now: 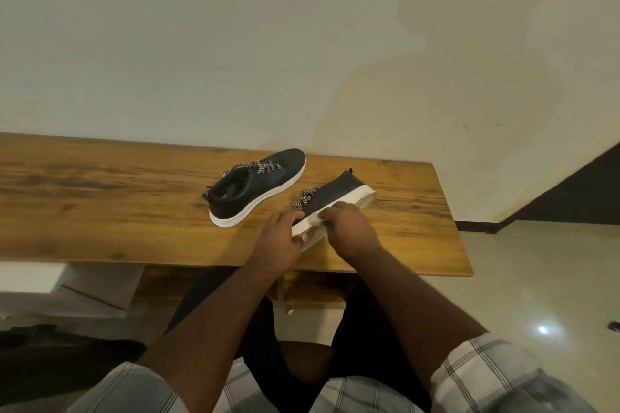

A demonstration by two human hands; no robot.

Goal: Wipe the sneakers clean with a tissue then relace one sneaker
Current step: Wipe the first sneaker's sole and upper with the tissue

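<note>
1. Head view, hands: your left hand [280,238] curls round the toe end of the near sneaker [339,201], fingers over the upper and thumb at the white sole edge. Your right hand [349,228] lies knuckles-up on the sole's side wall with fingers bent; a pale sliver at the fingertips may be the tissue, but you cannot tell for certain.

2. Task object: the near sneaker lies tipped on its side on the wooden table [100,211], near the front edge, heel pointing far right, its patterned laces [303,199] loose at the throat.

3. Step in hand, as a judgement: wiping the white sole rim of this shoe; relacing is not yet begun.

4. Next move: keep the toe braced with your left hand and draw the wiping hand along the rim toward the heel, then turn the shoe to reach the other side.

5. Surroundings: the second sneaker [258,188] sits upright just to the far left, close but apart, laces in place.

6. Obstruction: nothing blocks the stroke; the loose laces near your left fingers could snag.
</note>
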